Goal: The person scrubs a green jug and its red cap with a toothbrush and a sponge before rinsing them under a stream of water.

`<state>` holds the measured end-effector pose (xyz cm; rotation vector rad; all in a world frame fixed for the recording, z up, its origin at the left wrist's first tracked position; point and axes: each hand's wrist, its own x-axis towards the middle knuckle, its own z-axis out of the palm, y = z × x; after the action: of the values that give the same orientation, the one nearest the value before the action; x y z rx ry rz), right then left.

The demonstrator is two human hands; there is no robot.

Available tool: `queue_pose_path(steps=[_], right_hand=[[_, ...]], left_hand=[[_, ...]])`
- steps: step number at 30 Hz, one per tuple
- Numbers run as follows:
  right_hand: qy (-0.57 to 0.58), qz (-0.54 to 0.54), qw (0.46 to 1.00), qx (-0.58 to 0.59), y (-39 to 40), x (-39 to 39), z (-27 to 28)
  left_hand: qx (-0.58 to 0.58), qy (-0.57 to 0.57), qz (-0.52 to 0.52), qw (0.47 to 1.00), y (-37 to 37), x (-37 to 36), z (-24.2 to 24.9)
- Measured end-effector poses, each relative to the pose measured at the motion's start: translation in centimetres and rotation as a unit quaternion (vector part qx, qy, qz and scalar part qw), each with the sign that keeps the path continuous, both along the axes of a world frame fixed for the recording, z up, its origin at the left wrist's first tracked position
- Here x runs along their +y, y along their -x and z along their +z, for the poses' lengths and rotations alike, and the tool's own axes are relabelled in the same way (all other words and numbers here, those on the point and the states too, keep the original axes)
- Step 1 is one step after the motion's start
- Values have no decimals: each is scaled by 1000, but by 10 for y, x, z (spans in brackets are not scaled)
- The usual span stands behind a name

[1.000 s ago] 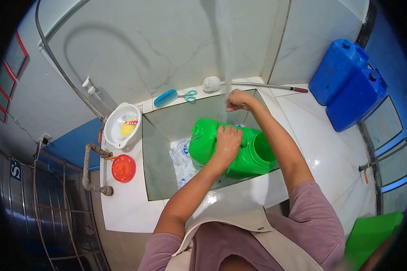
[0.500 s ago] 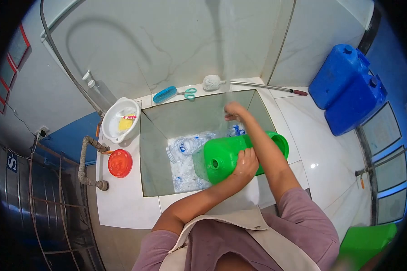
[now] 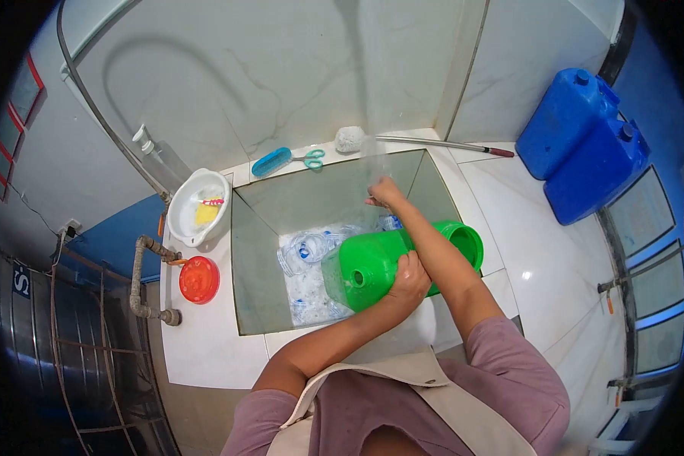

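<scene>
A green plastic jug [image 3: 368, 266] lies on its side across the front right of the sink [image 3: 270, 296]. Its wide round opening faces right, and a small round hole shows at its left end. My left hand [image 3: 409, 280] is wrapped over the near side of the jug, holding it. Beyond the jug, my right hand [image 3: 385, 193] is at the falling stream of water [image 3: 372, 156], fingers curled in; whether they hold anything is hidden. My right forearm crosses over the jug. Clear plastic bottles or containers [image 3: 308, 248] with blue marks lie in suds on the sink floor.
Left of the sink are a white basin [image 3: 176, 213] with a yellow sponge [image 3: 207, 213], a red lid-like item [image 3: 199, 280] and a pump bottle [image 3: 163, 159]. Behind lie a blue brush [image 3: 272, 162], scissors [image 3: 311, 159] and a long-handled brush [image 3: 349, 139]. Blue jerrycans [image 3: 596, 163] stand right.
My right hand has shifted slightly left and down at the water stream. My left hand stays on the jug. The view has turned slightly, and a green container at lower right is out of sight.
</scene>
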<state>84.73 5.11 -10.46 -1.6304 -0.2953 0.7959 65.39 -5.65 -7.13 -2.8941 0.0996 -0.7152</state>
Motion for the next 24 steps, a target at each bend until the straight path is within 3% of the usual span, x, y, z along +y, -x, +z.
queue_pose_path(steps=[7, 13, 24], right_hand=[[47, 12, 999, -17, 4, -6, 15], [66, 23, 997, 11, -1, -6, 12], [46, 22, 999, 1, 3, -11, 18]], left_hand=[[-36, 27, -14, 999, 1, 1, 2], [14, 49, -4, 999, -1, -1, -1], [-40, 90, -34, 995, 0, 3, 1]])
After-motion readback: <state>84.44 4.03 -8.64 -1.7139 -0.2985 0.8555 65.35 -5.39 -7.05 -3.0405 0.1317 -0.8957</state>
